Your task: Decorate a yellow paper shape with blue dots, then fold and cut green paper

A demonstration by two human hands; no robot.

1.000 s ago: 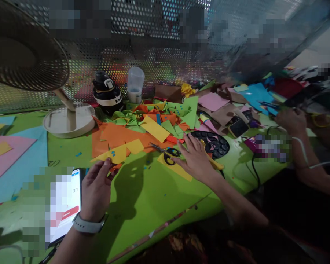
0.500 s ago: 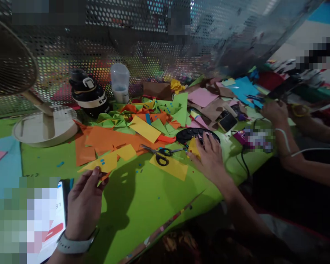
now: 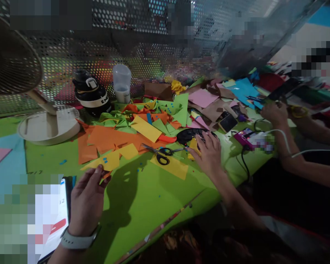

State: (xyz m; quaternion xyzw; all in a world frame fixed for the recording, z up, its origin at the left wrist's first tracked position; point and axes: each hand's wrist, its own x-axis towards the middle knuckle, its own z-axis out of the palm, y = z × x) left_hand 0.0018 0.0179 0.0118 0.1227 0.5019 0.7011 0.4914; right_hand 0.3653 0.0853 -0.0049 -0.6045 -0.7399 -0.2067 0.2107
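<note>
Thumb and fingertips of the left hand (image 3: 86, 190) pinch a small orange scrap of paper (image 3: 106, 173), just in front of a yellow sheet (image 3: 111, 160) dotted with blue bits. Over to the right, the right hand (image 3: 210, 154) reaches to a black tray (image 3: 185, 135), fingers spread over its near edge beside a yellow piece (image 3: 191, 154); whether it grips anything, I can't tell from where I stand. Between the hands, black-handled scissors (image 3: 162, 159) lie partly across a yellow strip (image 3: 178, 170) on the green table (image 3: 151, 216). Farther off, orange paper (image 3: 112, 137) spreads beneath a heap of green and orange scraps. Behind stand a black flask (image 3: 92, 101) and, far left, a fan (image 3: 48, 128). Near left, a lit phone (image 3: 61, 207) sits beside the left wrist. On the right, another person's hand (image 3: 275, 114) rests near blue paper (image 3: 243, 91).
</note>
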